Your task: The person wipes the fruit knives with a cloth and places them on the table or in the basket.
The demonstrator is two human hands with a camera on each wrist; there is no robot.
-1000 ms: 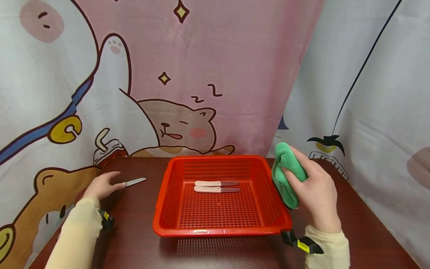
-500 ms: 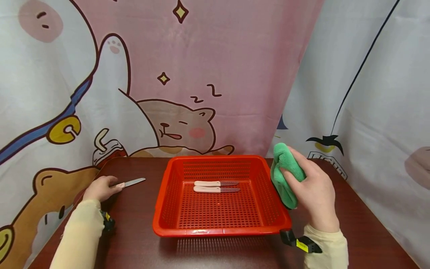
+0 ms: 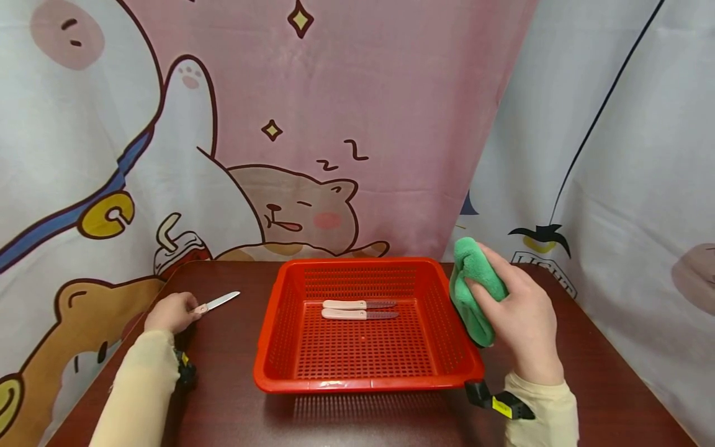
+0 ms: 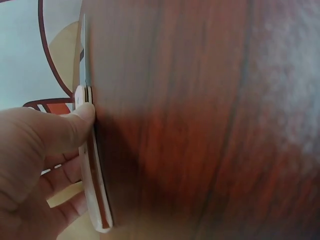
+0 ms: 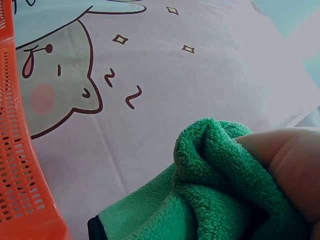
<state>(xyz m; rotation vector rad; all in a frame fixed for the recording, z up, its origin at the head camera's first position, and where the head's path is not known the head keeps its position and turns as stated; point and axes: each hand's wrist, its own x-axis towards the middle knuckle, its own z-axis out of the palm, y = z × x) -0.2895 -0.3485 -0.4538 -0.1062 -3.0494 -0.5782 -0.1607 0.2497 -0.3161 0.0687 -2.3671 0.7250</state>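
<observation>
At the table's left, my left hand (image 3: 172, 312) pinches a knife by its pale pink handle (image 4: 95, 185), thumb laid on the handle near the blade. The bare knife blade (image 3: 222, 300) points away to the right in the head view, low over the table. My right hand (image 3: 527, 310) grips a folded green towel (image 3: 475, 292) beside the right wall of a red basket (image 3: 371, 386). Bunched folds of the towel fill the lower part of the right wrist view. Two similar knives (image 3: 345, 314) lie side by side on the basket's floor, handles to the left.
The brown wooden table (image 3: 223, 397) carries the basket at its middle. A cartoon-printed curtain (image 3: 391, 124) hangs just behind the table and along its sides. Each wrist bears a black camera mount (image 3: 505, 406).
My left hand has slid its hold back along the knife, so more of the handle shows; the blade now tilts slightly more upward in view. The right hand and towel stay nearly still.
</observation>
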